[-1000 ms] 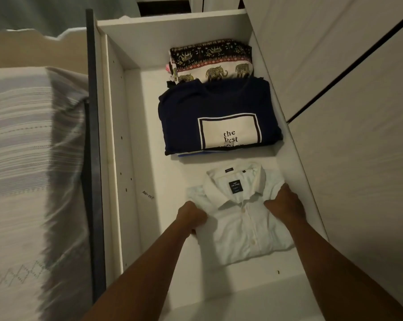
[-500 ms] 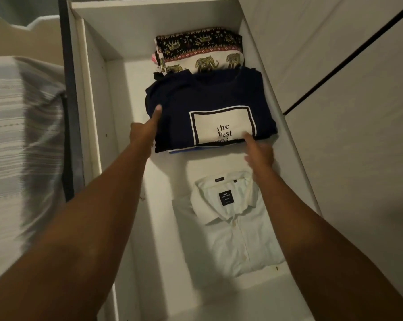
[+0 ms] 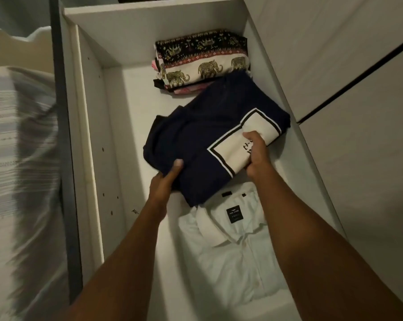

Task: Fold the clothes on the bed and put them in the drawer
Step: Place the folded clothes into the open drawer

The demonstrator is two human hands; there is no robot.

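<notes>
Looking down in the head view, one sees an open white drawer point(image 3: 117, 42) with folded clothes inside it. Both arms reach into the drawer from the near side.

The left hand point(image 3: 165, 181) holds the near left edge of a folded navy T-shirt point(image 3: 191, 135). Its thumb lies on top of the cloth and its fingers are hidden under it, so the grip is closed on the T-shirt. The right hand point(image 3: 256, 154) holds the same T-shirt at the near right side. Its fingers are curled over the white printed panel with the black border, so this grip is also closed on the T-shirt.

The T-shirt sits in the middle of the drawer, turned askew to the drawer walls. Its near corner lies over the collar of a folded white shirt point(image 3: 230, 251), which rests flat at the near end of the drawer. Its far edge reaches a stack at the far end, where an elephant-print cloth point(image 3: 203, 59) lies on top and a pink cloth point(image 3: 186, 90) shows below. I cannot tell whether the T-shirt is lifted off the drawer floor.

To the left of the drawer there is a bed point(image 3: 17, 135) with a striped cover, blurred. To the right are pale cabinet panels point(image 3: 335, 54) with a dark gap between them.
</notes>
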